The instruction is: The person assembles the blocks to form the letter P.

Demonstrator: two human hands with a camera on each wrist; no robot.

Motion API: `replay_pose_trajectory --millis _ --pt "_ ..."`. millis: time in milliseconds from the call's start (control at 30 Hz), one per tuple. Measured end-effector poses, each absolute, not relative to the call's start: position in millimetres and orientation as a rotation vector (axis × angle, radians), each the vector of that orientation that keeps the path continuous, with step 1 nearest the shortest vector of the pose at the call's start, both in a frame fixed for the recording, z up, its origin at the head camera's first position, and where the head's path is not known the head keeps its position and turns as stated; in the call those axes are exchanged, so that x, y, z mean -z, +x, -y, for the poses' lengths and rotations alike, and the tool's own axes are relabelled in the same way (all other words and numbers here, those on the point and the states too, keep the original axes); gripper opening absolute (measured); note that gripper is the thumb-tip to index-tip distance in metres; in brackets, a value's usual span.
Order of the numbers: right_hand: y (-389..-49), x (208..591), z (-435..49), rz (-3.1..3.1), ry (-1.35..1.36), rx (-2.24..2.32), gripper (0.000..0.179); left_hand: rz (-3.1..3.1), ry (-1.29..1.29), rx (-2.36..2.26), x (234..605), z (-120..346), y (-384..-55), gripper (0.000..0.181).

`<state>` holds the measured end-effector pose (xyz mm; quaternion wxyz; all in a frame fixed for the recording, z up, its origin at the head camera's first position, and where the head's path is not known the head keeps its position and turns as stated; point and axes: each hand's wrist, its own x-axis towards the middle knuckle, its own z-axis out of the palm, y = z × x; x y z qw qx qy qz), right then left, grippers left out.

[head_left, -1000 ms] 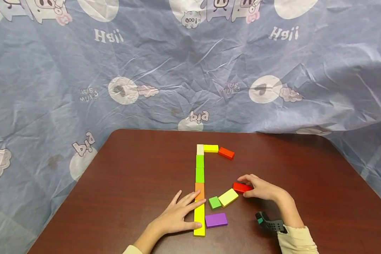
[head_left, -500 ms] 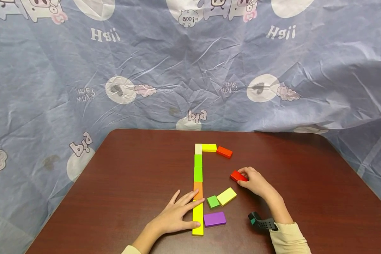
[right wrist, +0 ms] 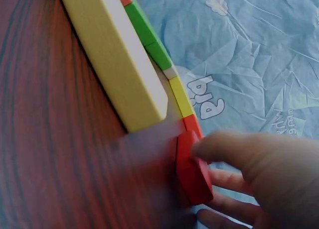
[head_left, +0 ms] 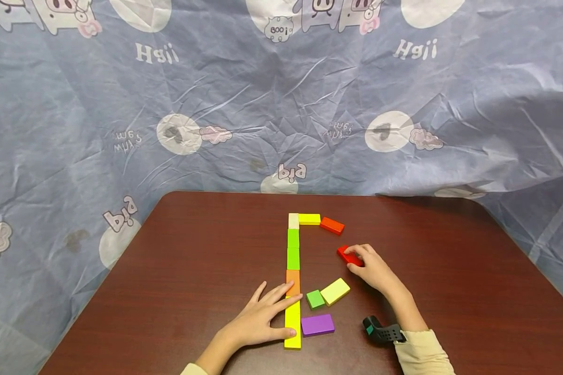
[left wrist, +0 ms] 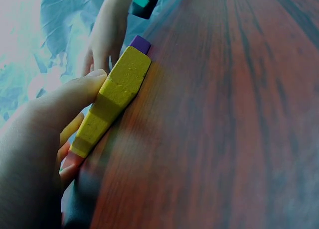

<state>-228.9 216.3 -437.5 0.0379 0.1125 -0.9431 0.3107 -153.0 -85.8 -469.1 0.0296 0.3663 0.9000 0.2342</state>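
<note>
My left hand [head_left: 258, 324] lies with fingers spread over the near end of a straight row of blocks. Its fingertips touch the orange block [head_left: 290, 275] and the long yellow stretch [head_left: 293, 313], and the thumb rests near its close end, as the left wrist view also shows on the yellow block [left wrist: 122, 79]. To the right, my right hand [head_left: 376, 271] holds a red block [right wrist: 192, 174] between thumb and fingers, low over the table. Farther off, a second red block [head_left: 332, 225] sits at an angle by a yellow block [head_left: 309, 219] that extends from the row's white block [head_left: 293, 221].
Two green blocks [head_left: 293, 247] continue the row. Between the hands lie a small green block [head_left: 316, 299], a pale yellow block [head_left: 335, 291] and a purple block [head_left: 317, 325]. A patterned cloth [head_left: 244, 94] hangs behind the brown table [head_left: 206, 245].
My right hand has moved the red block away from me and slightly left, off from the pale yellow block, and turned it. The left hand has stayed in place on the row.
</note>
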Motion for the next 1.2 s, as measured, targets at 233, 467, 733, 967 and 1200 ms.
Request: replay_pose_trajectory --millis 233,467,733,967,1200 --pt "-232.9 441.2 -219.4 2.856 0.272 -0.934 0.023 -2.778 1.134 -0.725 469.7 86.5 -153.1 0.066" --pt "-239.6 454.9 -223.4 2.79 0.195 -0.977 0.034 -2.795 1.164 -0.716 470.0 86.0 -152.8 0.067" --pt "-252.7 461.8 -225.5 2.778 0.259 -1.032 0.038 -2.804 1.156 -0.703 469.3 87.3 -153.3 0.068" --pt "-259.3 464.2 -226.0 2.755 0.281 -1.041 0.037 -2.801 1.156 -0.703 469.5 87.4 -153.8 0.067" --pt "-261.0 464.8 -224.3 2.745 0.254 -1.053 0.037 -2.782 1.14 -0.713 469.3 87.1 -153.8 0.067"
